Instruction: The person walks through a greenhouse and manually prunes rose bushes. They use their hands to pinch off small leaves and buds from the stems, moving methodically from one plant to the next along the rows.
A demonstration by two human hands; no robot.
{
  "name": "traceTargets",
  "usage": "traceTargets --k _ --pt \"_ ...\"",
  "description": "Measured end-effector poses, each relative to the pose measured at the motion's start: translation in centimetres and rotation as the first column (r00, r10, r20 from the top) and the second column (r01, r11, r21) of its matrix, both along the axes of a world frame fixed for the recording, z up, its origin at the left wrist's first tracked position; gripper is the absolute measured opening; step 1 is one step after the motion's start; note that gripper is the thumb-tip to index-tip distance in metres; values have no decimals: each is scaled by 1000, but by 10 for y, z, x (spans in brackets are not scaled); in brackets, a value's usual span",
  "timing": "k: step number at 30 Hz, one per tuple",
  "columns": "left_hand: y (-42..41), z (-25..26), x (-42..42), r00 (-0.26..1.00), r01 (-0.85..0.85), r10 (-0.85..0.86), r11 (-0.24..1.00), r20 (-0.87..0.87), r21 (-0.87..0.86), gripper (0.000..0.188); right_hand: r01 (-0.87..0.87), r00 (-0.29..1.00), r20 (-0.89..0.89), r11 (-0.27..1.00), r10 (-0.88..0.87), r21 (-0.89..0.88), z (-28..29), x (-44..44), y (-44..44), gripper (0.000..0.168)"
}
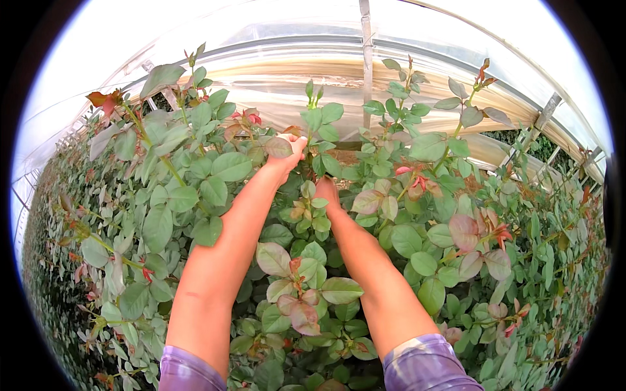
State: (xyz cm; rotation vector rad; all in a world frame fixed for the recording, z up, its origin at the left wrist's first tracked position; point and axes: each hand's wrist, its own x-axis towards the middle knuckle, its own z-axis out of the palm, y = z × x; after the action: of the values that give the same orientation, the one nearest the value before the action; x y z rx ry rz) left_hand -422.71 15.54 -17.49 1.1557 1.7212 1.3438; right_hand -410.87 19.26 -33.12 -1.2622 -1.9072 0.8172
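Observation:
Rose bushes with green and reddish leaves fill the space before me. My left hand reaches into the middle of the growth, its fingers curled at a leafy rose stem topped by slim green buds. A dull reddish leaf covers part of that hand. Lower and to the right, my right hand is deep in the foliage; leaves hide its fingers and whatever they touch. Between my forearms grows a shoot with broad green and bronze leaves.
Tall rose shoots stand at left and right. Dense bushes run along both sides. Behind them are translucent plastic sheeting, a metal post and slanting frame bars of a greenhouse.

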Motion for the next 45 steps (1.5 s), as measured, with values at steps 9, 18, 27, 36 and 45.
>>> traceTargets --k 9,18,27,36,45 --pt "-10 -9 20 999 23 -23 1000 48 2 20 167 977 69 930 -200 329 -108 -9 53 42" --pt "-28 -8 -1 998 -46 46 999 52 8 22 -89 972 226 992 66 94 -103 -6 49 27" --pt "-31 6 13 995 82 -79 995 52 -48 21 -78 995 -74 974 63 -214 -77 21 52 12" --pt "-35 11 27 990 131 -126 987 55 -97 22 -79 984 136 970 112 -231 -39 44 56 11" --pt "-80 26 40 973 214 -229 933 -20 -288 27 -45 969 232 984 85 -170 -27 45 64 10"
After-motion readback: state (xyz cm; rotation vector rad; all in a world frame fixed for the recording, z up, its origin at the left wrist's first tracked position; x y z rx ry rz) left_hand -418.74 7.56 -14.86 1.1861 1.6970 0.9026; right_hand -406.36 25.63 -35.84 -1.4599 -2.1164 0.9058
